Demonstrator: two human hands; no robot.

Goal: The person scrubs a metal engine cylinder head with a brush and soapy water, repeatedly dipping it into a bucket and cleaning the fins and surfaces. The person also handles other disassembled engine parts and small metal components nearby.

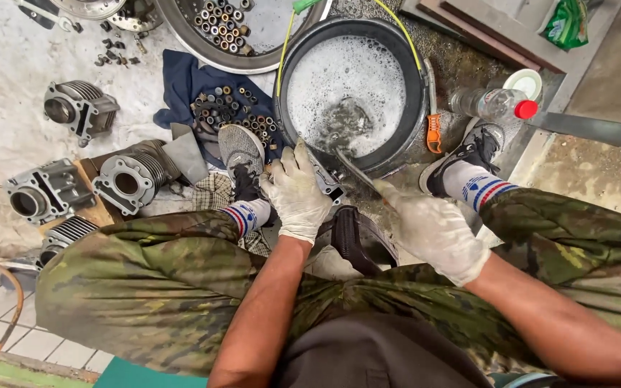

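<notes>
Four finned metal engine cylinders lie at the left of the frame: one [79, 108] upper left, one [132, 177] nearer the middle, one [46, 192] at the left edge, and one [62, 237] partly hidden by the knee. Two round basins sit at the top: a black one [411, 126] full of foamy water and a metal one [203, 50] holding many small rings, too many to count. One blue cloth [181, 90] carries more such rings. One clear bottle [494, 104] with a red cap lies upper right. Two gloved hands show, left hand [296, 192] and right hand [433, 230], and two sneakers, one [241, 149] and the other [468, 154].
</notes>
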